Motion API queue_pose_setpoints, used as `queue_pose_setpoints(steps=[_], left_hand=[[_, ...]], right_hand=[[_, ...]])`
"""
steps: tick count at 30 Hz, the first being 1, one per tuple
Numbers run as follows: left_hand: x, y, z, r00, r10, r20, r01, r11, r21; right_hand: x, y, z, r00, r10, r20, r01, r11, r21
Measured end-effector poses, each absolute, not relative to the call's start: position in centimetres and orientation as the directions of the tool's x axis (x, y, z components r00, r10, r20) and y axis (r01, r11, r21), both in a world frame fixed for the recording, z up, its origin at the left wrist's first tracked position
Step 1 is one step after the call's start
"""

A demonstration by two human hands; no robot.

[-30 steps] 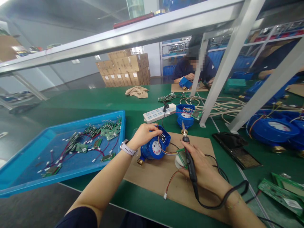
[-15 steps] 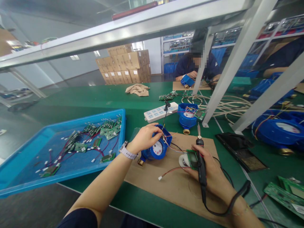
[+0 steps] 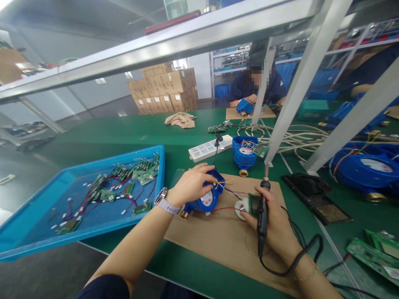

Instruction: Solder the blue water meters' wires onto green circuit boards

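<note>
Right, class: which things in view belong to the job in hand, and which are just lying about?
Likely part of the job:
soldering iron, in the right hand
green circuit board, beside it
blue meter, at the left hand
cardboard sheet, beneath

Likely just lying about:
brown cloth
stacked cartons, farther back

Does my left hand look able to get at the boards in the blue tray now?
Probably yes: your left hand is at the blue meter, but the boards lie uncovered in the tray to its left, nothing tall between.
</note>
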State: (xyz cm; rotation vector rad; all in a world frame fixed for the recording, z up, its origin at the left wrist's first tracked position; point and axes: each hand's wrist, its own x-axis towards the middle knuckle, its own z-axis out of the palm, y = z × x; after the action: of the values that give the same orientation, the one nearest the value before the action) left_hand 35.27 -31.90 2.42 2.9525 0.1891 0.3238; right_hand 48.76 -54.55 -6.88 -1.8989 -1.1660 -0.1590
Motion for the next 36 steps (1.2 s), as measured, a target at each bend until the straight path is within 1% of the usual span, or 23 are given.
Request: queue_pose_setpoints(steps=[6, 12, 19, 26, 31, 34, 36], left_hand=[[35.1, -32.3, 2.5, 0.984, 0.096, 0.153, 0.070, -0.983, 0.168], [34.9, -33.0, 2.6, 0.981, 0.110, 0.158, 0.088, -0.986, 0.142], [35.1, -34.0, 3.0, 0.995, 0.004, 0.103, -0.003, -0.998, 0.065], [35.4, -35.0, 3.0, 0.997, 0.006, 0.072, 0.008, -1.000, -0.025], [35.9, -35.4, 2.7, 0.995, 0.053, 0.088, 0.054, -0.998, -0.011], [36.3, -35.2, 2.3, 0.991, 0.087, 0.100, 0.086, -0.996, 0.013], [36.1, -34.7, 2.3, 0.990, 0.088, 0.106, 0.083, -0.995, 0.051]], right_hand=[[48.7, -54.6, -6.7, 0.540, 0.663, 0.518, 0.777, -0.157, -0.609], [48.7, -54.6, -6.8, 0.546, 0.660, 0.516, 0.779, -0.172, -0.604], [48.6, -54.5, -6.5, 0.537, 0.667, 0.516, 0.786, -0.173, -0.593], [48.5, -54.4, -6.6, 0.509, 0.665, 0.548, 0.813, -0.161, -0.560], [48.2, -54.4, -6.5, 0.472, 0.663, 0.581, 0.848, -0.160, -0.506], [48.3, -54.5, -6.4, 0.475, 0.662, 0.579, 0.847, -0.166, -0.505], [48.4, -54.5, -6.4, 0.474, 0.669, 0.573, 0.845, -0.164, -0.508]])
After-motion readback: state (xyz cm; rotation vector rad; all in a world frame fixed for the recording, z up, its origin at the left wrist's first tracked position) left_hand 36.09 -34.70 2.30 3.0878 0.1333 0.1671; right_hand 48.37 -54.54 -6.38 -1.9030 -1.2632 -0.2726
